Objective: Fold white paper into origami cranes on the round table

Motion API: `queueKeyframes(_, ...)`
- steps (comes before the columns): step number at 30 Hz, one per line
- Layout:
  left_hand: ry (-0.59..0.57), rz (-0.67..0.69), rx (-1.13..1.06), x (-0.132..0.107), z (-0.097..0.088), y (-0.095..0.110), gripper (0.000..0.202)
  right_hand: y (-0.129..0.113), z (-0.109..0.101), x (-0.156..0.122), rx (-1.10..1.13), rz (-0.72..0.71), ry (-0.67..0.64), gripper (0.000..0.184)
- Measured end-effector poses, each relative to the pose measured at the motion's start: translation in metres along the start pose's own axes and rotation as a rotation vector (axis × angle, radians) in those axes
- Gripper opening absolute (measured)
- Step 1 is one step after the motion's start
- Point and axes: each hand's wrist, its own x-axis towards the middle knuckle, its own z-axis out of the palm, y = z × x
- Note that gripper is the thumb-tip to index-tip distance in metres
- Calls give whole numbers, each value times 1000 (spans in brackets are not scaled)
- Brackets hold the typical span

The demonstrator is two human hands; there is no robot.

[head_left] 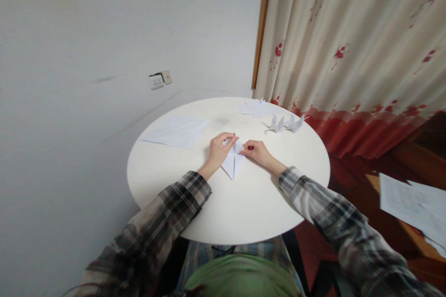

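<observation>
A white sheet folded into a pointed kite shape, an origami piece, lies on the round white table, one sharp tip toward me. My left hand covers its upper left part, thumb and fingers closed on the paper near the far tip. At its right edge my right hand pinches the paper between thumb and fingers. The far end of the fold is partly hidden behind my left fingers. Two folded paper cranes, a nearer crane and another crane, stand beyond my right hand.
Flat white paper lies at the table's left. More paper with a small folded piece is at the far edge. A wall with a socket borders the left; a flowered curtain hangs behind. Printed sheets lie lower right.
</observation>
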Motion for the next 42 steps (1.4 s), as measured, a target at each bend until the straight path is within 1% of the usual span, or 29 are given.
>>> queueKeyframes(2,-31,-19,7,0,0,-1,13,0,0,0,5,3,7,25)
queueKeyframes(3,-37,-33,7,-1,0,-2,16,0,0,0,9,6,13,26)
queueKeyframes(7,-51,-64,-40,-1,1,-7,46,-1,-1,0,21,22,32,29)
queueKeyframes(11,-191,-74,11,-1,-1,-8,80,-3,-2,0,33,10,39,32)
queueKeyframes(13,-233,-105,74,0,-2,-7,85,-4,-2,-1,28,-1,48,33)
queueKeyframes(15,-241,-107,126,0,-3,-7,78,-5,-2,-1,17,-5,57,33)
queueKeyframes(17,-235,-82,153,0,-4,-6,61,-5,-2,-1,9,-1,61,31)
queueKeyframes(20,-259,-69,173,0,-4,-4,33,-3,-1,0,-1,9,59,27)
queueKeyframes(22,-279,-68,182,-1,-4,-4,24,-3,-1,0,-9,12,58,23)
queueKeyframes(26,-293,-47,204,-2,-4,-7,20,-4,-1,0,-19,11,63,17)
queueKeyframes(32,-289,-42,231,-1,-3,-11,17,-8,-1,-1,-12,15,59,19)
queueKeyframes(38,-298,-38,286,-1,-1,-15,15,-7,-2,0,-23,-8,88,10)
queueKeyframes(42,-280,-24,243,-1,0,-17,14,-7,-3,1,-9,1,94,9)
